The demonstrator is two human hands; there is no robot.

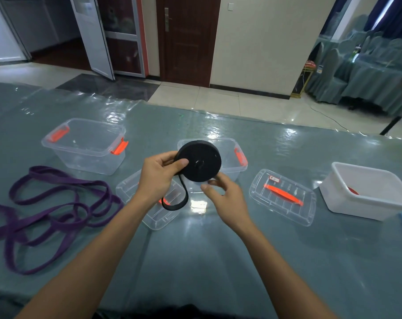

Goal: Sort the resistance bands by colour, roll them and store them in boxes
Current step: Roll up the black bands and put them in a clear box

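Grips the black roll (200, 163) at its left rim with the left hand (158, 178), thumb pressed on the flat face, fingers curled behind. Held above the table (195, 261), in front of the open clear box (227, 140). Right hand (223, 194) just below-right, fingers loosely bent, apart from the thumb, tips brushing the lower rim. Loose tail (175, 201) hanging in a loop under the left hand, likely next to wind in.
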